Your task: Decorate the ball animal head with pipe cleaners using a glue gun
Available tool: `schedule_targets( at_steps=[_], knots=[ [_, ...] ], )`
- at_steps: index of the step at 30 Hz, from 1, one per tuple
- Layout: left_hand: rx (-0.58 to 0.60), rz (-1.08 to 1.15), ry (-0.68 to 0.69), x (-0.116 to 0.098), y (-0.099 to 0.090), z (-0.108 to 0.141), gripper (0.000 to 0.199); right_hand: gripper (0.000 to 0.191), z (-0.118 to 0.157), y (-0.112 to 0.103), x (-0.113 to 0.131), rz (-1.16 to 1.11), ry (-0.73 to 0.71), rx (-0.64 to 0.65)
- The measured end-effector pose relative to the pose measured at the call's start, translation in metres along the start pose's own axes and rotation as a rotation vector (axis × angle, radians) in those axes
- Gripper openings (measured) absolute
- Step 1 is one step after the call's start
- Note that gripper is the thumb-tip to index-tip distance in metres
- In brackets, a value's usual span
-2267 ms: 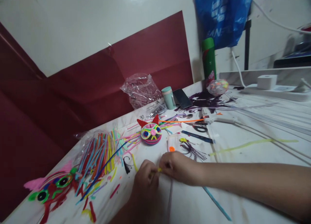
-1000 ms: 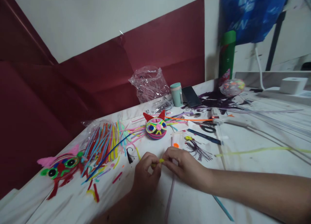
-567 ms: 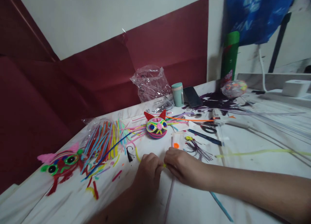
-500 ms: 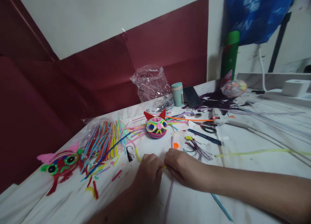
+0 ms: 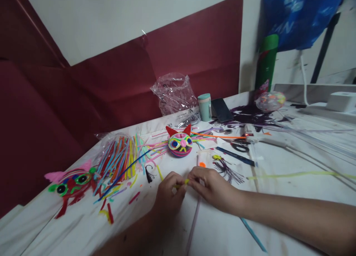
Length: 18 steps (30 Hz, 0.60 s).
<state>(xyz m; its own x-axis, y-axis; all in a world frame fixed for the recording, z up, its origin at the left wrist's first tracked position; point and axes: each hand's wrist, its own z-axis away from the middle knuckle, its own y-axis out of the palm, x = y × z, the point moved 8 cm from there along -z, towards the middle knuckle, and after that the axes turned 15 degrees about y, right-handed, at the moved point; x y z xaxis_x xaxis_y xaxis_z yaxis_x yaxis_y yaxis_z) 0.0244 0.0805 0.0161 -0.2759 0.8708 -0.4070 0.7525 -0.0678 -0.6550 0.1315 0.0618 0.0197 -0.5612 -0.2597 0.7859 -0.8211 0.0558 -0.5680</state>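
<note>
Between my two hands is a yellow pipe cleaner [image 5: 186,181] with a small coiled end. My left hand [image 5: 170,191] pinches it, and a yellow length passes out behind the fingers. Closed too, my right hand [image 5: 207,182] has thumb and fingertips at the coiled end. Just beyond the hands sits a round cat-faced ornament [image 5: 180,146] with red ears and blue eyes. Right of it lies a dark purple tassel with a yellow top [image 5: 222,167]. A small black tassel [image 5: 149,174] lies left of my left hand.
Many coloured pipe cleaners [image 5: 119,159] lie in an opened bag at left, beside a red creature [image 5: 73,187] with pink ears. Toward the right are a glue gun [image 5: 251,133], scissors [image 5: 239,147] and a dark blue cutter [image 5: 235,156]. A teal-lidded cup [image 5: 205,107] stands behind.
My fingers have shifted and opened up a little, so the yellow coil between the fingertips now shows. The view has moved slightly; the things on the table look unchanged.
</note>
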Motion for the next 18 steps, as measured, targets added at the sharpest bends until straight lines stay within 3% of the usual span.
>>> schedule_targets(
  at_steps=[6,12,14,18],
  knots=[
    [0.12,-0.123,0.032,-0.003,0.006,0.0,0.016,0.015,0.002,0.003,0.003,0.123,-0.141,0.033],
    [0.153,-0.197,0.198,-0.016,0.012,0.0,0.013,0.015,0.01,0.016,0.009,0.383,-0.31,0.117],
    [0.129,-0.14,0.154,-0.014,0.009,-0.001,0.013,0.014,0.008,0.014,0.009,0.323,-0.261,0.12],
    [0.003,0.052,-0.044,-0.004,-0.003,-0.002,0.011,0.009,-0.002,0.004,-0.004,-0.014,0.009,0.074]
  ],
)
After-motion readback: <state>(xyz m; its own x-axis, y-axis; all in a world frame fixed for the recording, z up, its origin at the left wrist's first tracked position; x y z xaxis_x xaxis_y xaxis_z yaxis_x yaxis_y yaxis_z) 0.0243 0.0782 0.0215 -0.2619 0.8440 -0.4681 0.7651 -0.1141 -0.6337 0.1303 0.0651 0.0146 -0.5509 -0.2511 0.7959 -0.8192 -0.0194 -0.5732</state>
